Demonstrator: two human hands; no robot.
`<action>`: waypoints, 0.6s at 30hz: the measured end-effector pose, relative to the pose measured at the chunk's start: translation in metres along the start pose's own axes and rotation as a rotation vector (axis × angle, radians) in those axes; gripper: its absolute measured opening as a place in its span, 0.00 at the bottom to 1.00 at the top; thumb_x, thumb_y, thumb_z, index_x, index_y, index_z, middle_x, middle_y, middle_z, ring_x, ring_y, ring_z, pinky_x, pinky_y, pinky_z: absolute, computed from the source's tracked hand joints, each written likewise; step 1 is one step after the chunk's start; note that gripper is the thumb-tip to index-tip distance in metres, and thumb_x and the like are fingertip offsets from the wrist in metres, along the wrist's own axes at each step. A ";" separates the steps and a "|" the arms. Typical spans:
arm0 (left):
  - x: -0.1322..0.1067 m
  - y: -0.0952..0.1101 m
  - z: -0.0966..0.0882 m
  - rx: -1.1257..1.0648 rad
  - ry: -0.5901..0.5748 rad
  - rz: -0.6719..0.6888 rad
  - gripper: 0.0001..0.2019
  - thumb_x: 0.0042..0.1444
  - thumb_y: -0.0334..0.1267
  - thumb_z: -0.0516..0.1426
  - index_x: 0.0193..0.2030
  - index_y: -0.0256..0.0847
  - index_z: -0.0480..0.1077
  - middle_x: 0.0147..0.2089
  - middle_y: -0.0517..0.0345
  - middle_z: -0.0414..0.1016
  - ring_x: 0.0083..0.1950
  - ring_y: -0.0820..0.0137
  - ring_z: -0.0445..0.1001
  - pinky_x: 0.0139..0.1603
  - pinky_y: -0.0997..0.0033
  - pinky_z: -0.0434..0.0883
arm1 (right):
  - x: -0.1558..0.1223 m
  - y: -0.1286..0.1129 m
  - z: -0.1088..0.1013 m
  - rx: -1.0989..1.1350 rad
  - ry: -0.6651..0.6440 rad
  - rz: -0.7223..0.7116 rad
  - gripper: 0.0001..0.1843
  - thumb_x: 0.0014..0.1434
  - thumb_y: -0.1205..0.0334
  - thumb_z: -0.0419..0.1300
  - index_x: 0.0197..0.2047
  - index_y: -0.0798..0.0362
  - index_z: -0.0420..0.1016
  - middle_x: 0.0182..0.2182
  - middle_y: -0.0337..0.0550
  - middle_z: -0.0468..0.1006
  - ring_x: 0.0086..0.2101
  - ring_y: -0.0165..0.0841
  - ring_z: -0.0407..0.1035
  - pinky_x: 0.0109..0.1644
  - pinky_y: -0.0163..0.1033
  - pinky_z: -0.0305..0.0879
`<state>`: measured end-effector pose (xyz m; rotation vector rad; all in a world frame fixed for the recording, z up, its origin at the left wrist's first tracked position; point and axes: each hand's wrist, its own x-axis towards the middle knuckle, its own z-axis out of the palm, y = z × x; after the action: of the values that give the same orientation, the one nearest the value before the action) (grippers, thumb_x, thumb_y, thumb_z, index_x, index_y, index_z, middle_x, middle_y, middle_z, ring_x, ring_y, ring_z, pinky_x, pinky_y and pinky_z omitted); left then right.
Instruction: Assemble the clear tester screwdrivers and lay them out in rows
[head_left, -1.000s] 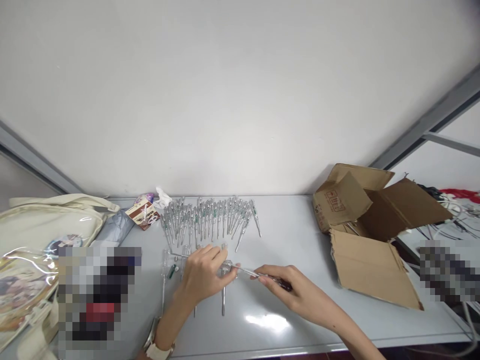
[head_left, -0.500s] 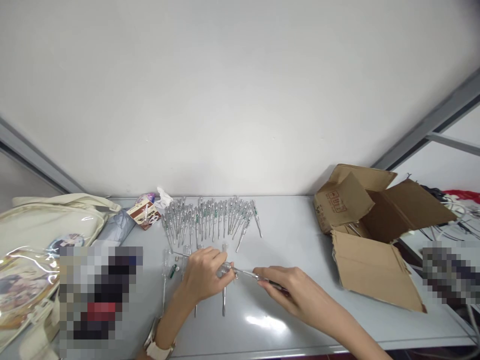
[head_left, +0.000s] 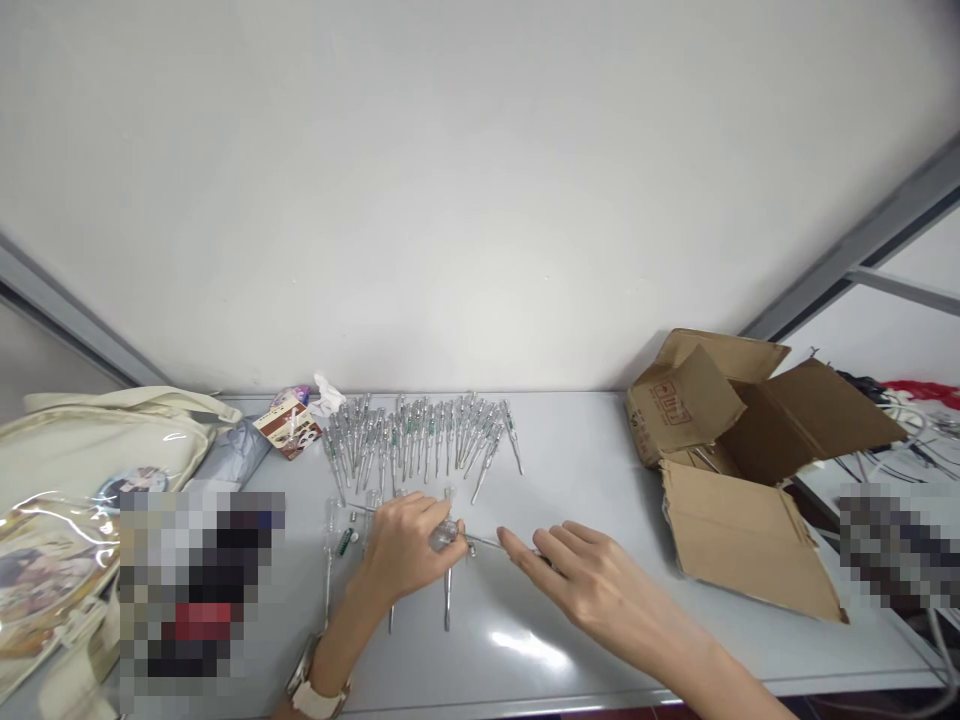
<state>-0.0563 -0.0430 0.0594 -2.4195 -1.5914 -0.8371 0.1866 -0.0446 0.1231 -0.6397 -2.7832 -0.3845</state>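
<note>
My left hand (head_left: 405, 545) is closed round a tester screwdriver (head_left: 444, 535) with a clear handle, its metal shaft sticking out to the left. From my right hand (head_left: 589, 580), fingers curled with the index finger stretched forward, a thin metal tool (head_left: 486, 541) reaches the open end of that handle; its grip is hidden in the palm. Small metal bits show by the handle end, too small to name. Under and beside my left hand lie several more clear testers, one a clear tester (head_left: 328, 560) at the left, near a small green part (head_left: 345, 542).
Many testers with green parts (head_left: 409, 430) lie in a row at the back. An opened cardboard box (head_left: 750, 560) stands on the right. A cream bag (head_left: 97, 440), a grey folded bundle (head_left: 244, 450) and a printed card (head_left: 289, 428) are on the left of the grey table (head_left: 585, 450).
My right hand has shifted its grip on the thin tool, with the index finger now stretched along it. My left hand holds the tester in nearly the same place.
</note>
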 end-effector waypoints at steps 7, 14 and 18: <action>-0.003 -0.002 0.001 -0.024 0.009 -0.046 0.14 0.52 0.35 0.56 0.20 0.41 0.56 0.17 0.65 0.56 0.22 0.74 0.57 0.25 0.72 0.50 | 0.004 0.005 -0.002 -0.153 0.058 -0.082 0.25 0.59 0.83 0.47 0.57 0.63 0.70 0.27 0.41 0.70 0.26 0.33 0.61 0.33 0.40 0.57; -0.003 -0.004 0.000 -0.074 -0.011 -0.085 0.16 0.51 0.35 0.55 0.20 0.40 0.51 0.17 0.66 0.50 0.22 0.75 0.53 0.25 0.72 0.48 | 0.003 0.009 0.003 -0.209 0.106 -0.097 0.25 0.60 0.82 0.49 0.59 0.63 0.69 0.27 0.40 0.68 0.27 0.32 0.59 0.34 0.40 0.53; -0.003 -0.005 0.000 -0.078 -0.033 -0.102 0.16 0.52 0.36 0.55 0.20 0.40 0.51 0.17 0.65 0.50 0.22 0.75 0.53 0.25 0.72 0.47 | 0.001 0.010 0.010 -0.157 0.110 -0.079 0.25 0.61 0.82 0.48 0.59 0.61 0.70 0.26 0.39 0.68 0.26 0.31 0.60 0.33 0.39 0.54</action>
<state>-0.0612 -0.0437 0.0569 -2.4342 -1.7387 -0.8965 0.1888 -0.0321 0.1164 -0.5268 -2.6981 -0.6403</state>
